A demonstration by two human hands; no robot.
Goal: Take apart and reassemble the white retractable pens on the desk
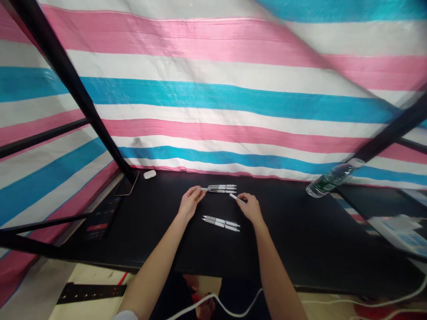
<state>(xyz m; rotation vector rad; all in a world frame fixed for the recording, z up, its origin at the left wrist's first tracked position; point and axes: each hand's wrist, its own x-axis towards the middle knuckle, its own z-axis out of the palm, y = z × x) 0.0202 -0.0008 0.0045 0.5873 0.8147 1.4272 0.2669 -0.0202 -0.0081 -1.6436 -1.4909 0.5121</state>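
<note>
A person's left hand [191,202] and right hand [250,210] meet over a black worktop [287,240], backed by a pink, white and blue striped tarpaulin [213,93] and black metal frame posts [71,93]. The left fingers [199,191] are closed on the end of a white pen [203,189] at the edge of an upper row of pens [222,188]; three barrels can be counted there, lying side by side. The right fingers [242,200] are clamped on a short white piece [233,197], its far end hidden by the hand.

Just nearer the person, between the forearms, a lower row of two white pens [220,223] lies on the worktop, apart from the upper row. Printing on the pens is too small to read.

A clear plastic water bottle [330,181] with a green label lies tilted at the far right edge, its wording unreadable. A white earbud case [150,174] sits at the far left corner beside a smartphone [126,184]. A dark box [100,218] with a red patch lies along the left edge. Below the worktop are a black power strip [91,293] and a white cable [213,306].
</note>
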